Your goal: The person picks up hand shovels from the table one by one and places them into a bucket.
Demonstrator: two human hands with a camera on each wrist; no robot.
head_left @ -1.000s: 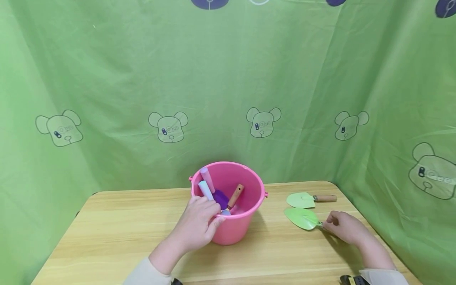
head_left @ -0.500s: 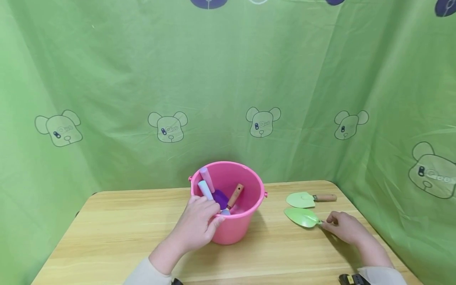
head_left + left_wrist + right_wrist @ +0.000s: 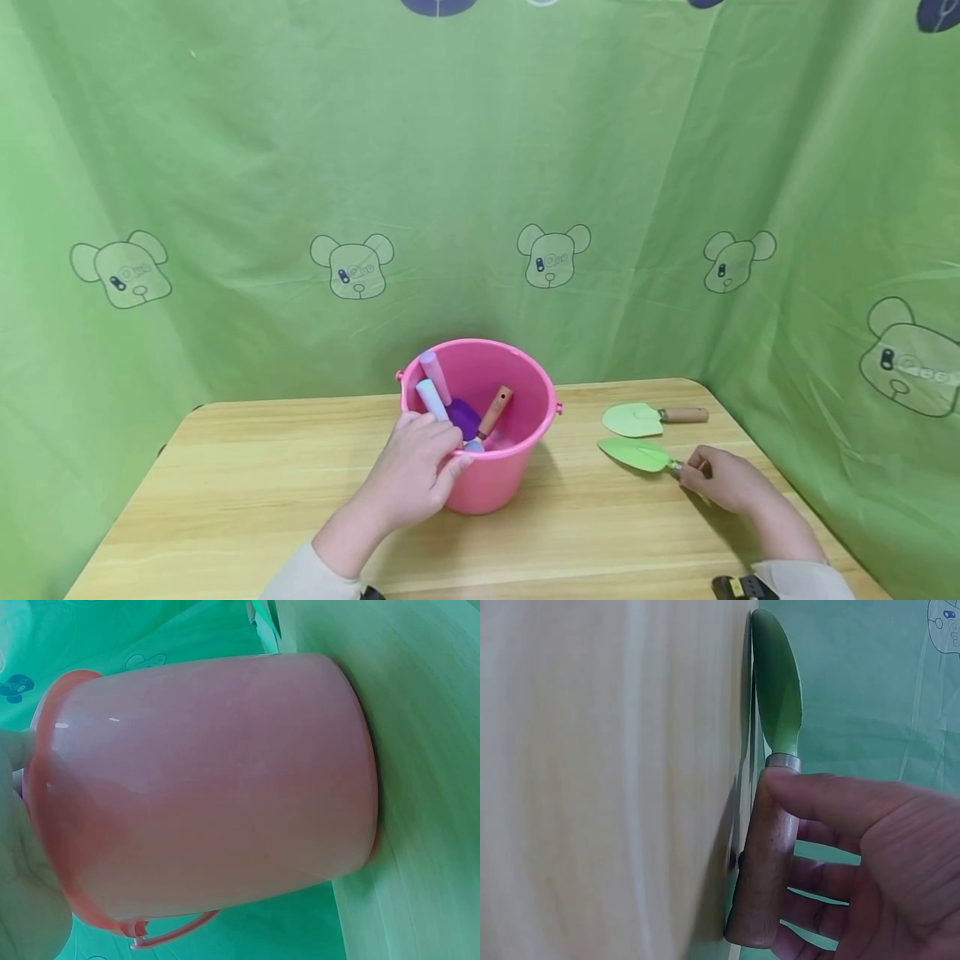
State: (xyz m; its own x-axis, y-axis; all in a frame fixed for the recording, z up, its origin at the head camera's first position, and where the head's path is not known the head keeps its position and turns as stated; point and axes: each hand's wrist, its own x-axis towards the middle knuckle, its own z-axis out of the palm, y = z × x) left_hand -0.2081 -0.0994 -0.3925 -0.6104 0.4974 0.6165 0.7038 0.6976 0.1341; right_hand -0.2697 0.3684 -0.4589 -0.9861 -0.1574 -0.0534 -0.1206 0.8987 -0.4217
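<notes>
A pink bucket stands on the wooden table, and my left hand grips its near rim, fingers inside and thumb outside. In the left wrist view the bucket wall fills most of the frame. Inside it lean a pale blue handle, a lilac handle and a wooden handle, around a purple blade. At the right, my right hand holds a green hand trowel by its wooden handle. The thumb presses near the metal collar; the blade is tilted on edge.
Just behind the held trowel lies a second light green trowel with a wooden handle, flat on the table. Green curtains with bear prints hang behind the table and at both sides.
The trowel in my right hand has rolled, so its blade looks narrower now. My left hand and the bucket stay in place.
</notes>
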